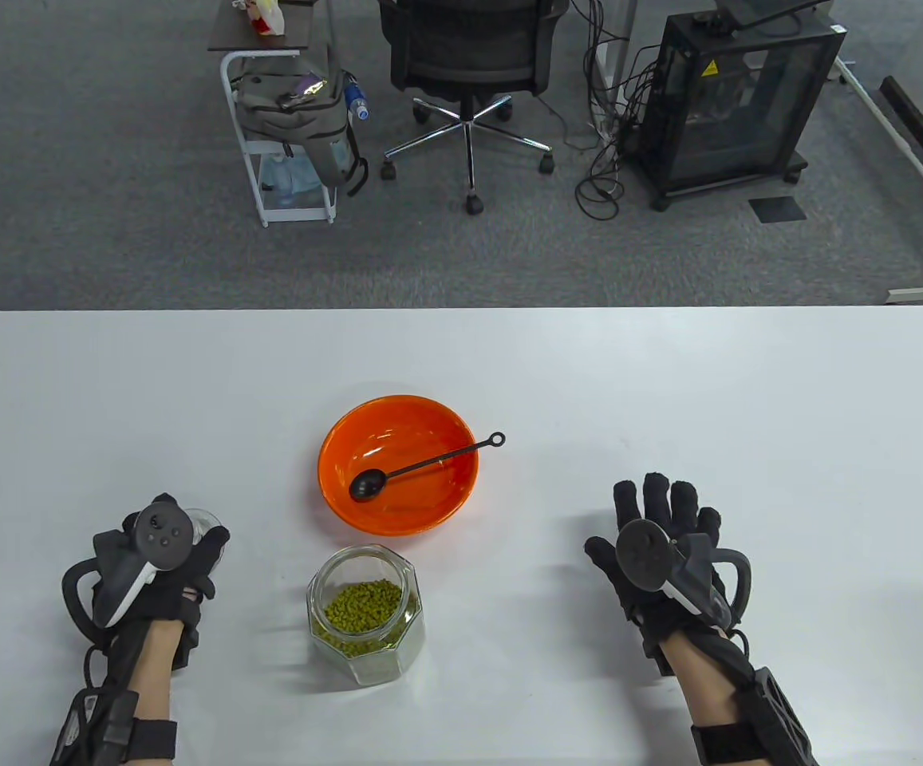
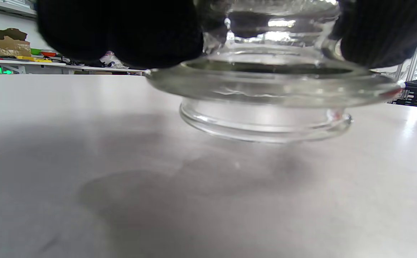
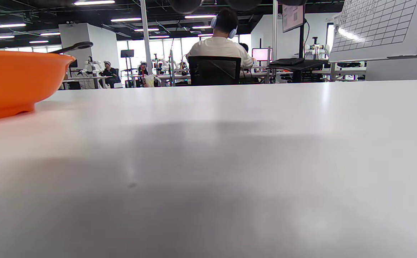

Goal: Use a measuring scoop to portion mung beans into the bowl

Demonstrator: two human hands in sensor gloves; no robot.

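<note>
- One white worktop [image 1: 668, 383] fills the lower half of the table view.
- An orange bowl [image 1: 365, 511] sits at centre frame, a black measuring scoop [image 1: 421, 465] lying in it, handle over the right rim.
- Just below the bowl, an open glass jar [image 1: 365, 614] holds mung beans [image 1: 361, 606].
- At lower right, the right hand [image 1: 660, 527] lies flat, fingers spread, holding nothing.
- At lower left, the left hand [image 1: 170, 566] grips a glass lid [image 2: 269, 93] just above the worktop.
</note>
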